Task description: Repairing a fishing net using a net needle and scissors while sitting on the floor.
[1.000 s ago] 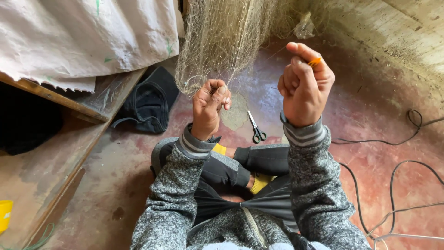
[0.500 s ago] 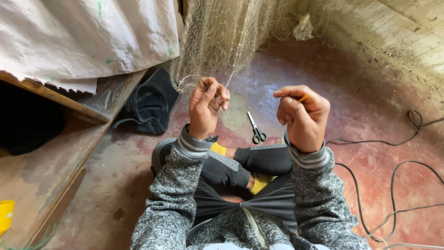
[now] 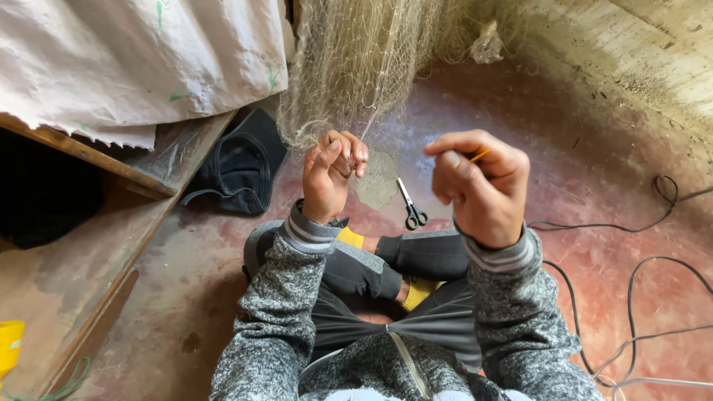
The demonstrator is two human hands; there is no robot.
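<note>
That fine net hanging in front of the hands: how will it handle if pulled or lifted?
Probably very floppy: the net hangs in loose, bunched folds. Likely light for its bulk, as the left hand pinches its lower edge with fingertips alone. Its thin open mesh looks apt to snag on fingers.

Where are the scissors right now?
In the head view, the scissors lie on the red floor just beyond the crossed legs, between the left hand and right hand, below the net.

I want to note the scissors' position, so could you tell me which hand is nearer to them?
Right. The right hand is just right of the scissors; the left hand is farther left, at the net.
</note>
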